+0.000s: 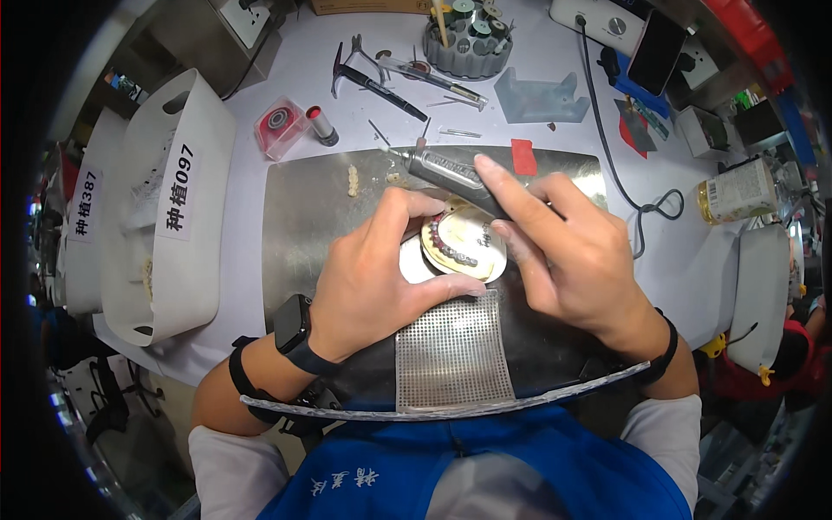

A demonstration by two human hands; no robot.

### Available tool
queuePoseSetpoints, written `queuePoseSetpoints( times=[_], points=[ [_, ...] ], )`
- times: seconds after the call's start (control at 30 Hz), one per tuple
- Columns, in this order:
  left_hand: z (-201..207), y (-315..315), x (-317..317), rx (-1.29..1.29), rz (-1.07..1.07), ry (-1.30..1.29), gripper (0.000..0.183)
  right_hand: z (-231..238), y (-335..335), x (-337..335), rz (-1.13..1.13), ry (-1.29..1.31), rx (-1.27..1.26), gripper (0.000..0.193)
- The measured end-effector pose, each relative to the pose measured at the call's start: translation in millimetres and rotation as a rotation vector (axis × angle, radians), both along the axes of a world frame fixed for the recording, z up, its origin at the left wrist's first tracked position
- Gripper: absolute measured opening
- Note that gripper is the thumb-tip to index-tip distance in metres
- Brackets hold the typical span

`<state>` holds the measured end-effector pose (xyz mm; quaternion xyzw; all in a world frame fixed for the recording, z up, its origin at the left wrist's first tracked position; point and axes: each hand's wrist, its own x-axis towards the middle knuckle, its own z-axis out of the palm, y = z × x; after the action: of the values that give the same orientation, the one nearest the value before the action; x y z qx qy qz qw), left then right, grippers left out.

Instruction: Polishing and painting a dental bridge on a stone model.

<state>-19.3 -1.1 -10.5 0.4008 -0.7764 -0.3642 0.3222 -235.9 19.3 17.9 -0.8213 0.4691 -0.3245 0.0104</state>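
Observation:
My left hand (368, 264) grips a dental plaster model (484, 232) by its side, thumb along the near edge and index finger at the far edge. A dark metallic tooth framework (444, 247) follows the model's arch. In my right hand (576, 243) is a rotary handpiece (446, 172), held like a pen above the model's far edge. Its slim tip points up and left, away from the model. A pale row of teeth (353, 180) lies farther left on a metal work plate (295, 230). Below the model, a perforated metal sheet (452, 355) runs toward my body.
White bins (201, 251) stand at the left. Behind the plate are a round bur holder (459, 56), a blue-grey stand (542, 97), a black-handled tool (381, 87) and a clear red box (279, 126). A black cord (607, 156), phone (657, 52) and jar (738, 192) are at the right.

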Motion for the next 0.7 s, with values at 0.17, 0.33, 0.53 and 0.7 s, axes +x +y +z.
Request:
queuePoseSetpoints(
  times=[0.17,0.33,0.53,0.7],
  points=[
    [1.8,1.4,0.1,-0.008,0.015,-0.009,0.069,-3.8,-1.4,0.5,0.016,-0.034,-0.01,0.057],
    [-2.7,0.3,-1.5,-0.047,0.015,-0.007,0.07,-3.4,-0.5,2.5,0.003,0.017,0.004,0.052],
    [1.9,-1.5,-2.3,-0.186,-0.069,0.015,0.057,-1.3,-1.3,0.1,0.017,-0.014,0.01,0.057],
    [0.4,1.6,-1.7,-0.224,-0.07,-0.053,0.042,-0.2,-2.2,-0.8,-0.01,0.034,0.061,0.055]
  ],
)
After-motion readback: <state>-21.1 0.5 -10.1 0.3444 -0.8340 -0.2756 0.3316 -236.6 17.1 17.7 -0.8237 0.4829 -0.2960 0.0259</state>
